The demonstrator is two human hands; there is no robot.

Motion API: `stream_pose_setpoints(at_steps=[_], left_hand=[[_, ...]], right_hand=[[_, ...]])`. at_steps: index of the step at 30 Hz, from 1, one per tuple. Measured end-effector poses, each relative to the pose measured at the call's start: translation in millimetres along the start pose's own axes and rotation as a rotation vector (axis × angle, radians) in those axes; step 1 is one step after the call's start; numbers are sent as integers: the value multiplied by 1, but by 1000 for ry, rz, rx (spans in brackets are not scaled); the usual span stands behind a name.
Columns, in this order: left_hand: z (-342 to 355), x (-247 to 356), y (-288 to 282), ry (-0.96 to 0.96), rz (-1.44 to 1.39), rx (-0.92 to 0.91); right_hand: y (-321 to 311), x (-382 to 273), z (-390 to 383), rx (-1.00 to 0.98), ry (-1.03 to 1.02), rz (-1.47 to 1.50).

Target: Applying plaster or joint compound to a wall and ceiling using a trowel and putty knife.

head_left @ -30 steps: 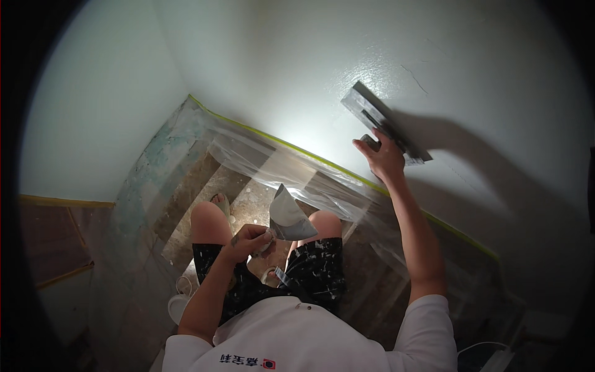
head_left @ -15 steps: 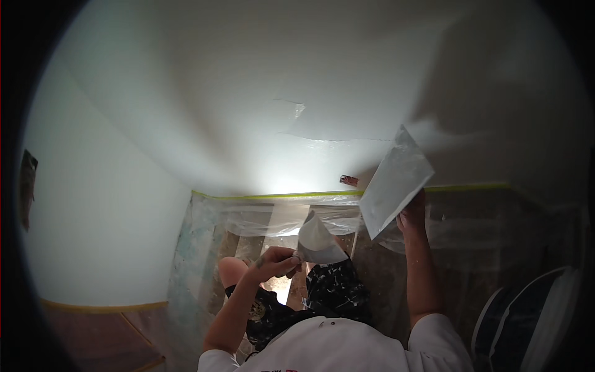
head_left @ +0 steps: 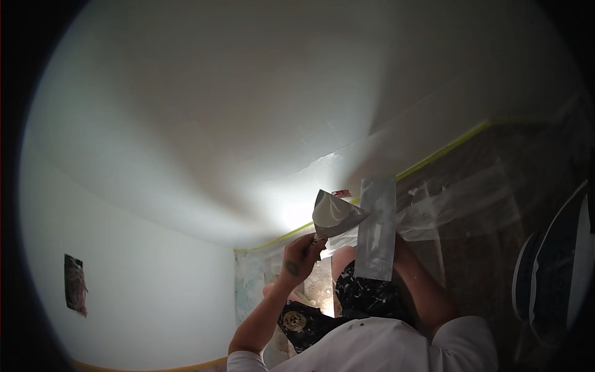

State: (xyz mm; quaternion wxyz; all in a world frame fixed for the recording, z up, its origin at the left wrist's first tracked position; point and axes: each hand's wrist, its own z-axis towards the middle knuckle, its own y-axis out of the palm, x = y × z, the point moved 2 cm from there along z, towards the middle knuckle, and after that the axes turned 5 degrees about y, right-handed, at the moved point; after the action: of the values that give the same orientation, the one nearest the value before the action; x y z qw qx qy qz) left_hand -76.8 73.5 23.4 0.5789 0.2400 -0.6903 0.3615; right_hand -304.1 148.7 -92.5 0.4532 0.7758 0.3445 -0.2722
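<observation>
My left hand is closed around the handle of a wide putty knife. A thick mound of white filler lies on its triangular blade. My right hand grips a long rectangular finishing trowel, whose grey plate hides most of the fingers. The trowel stands nearly upright in the view, and the knife blade's right corner meets or overlaps its left edge. Beyond both tools, a rough patch of filler shows on the white wall.
Yellow-green tape runs along the wall's lower edge, with clear plastic sheeting below it. A small reddish-brown box opening sits near the tape. Another dark opening is in the left wall. A rounded dark-blue and white object stands at right.
The view has turned. My left hand has raised the putty knife up and right, close against the trowel. The trowel has swung from slanted to nearly upright and come lower, away from the wall patch.
</observation>
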Motion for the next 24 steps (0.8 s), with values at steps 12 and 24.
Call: stream_pose_setpoints(at_steps=[12,24], left_hand=[[20,17,17,996,1171,137],[-24,-76,-19,501,753,414]], right_hand=[[66,28,-7,-1149,262,1056],[-72,-158,-43,-228,-633,564]])
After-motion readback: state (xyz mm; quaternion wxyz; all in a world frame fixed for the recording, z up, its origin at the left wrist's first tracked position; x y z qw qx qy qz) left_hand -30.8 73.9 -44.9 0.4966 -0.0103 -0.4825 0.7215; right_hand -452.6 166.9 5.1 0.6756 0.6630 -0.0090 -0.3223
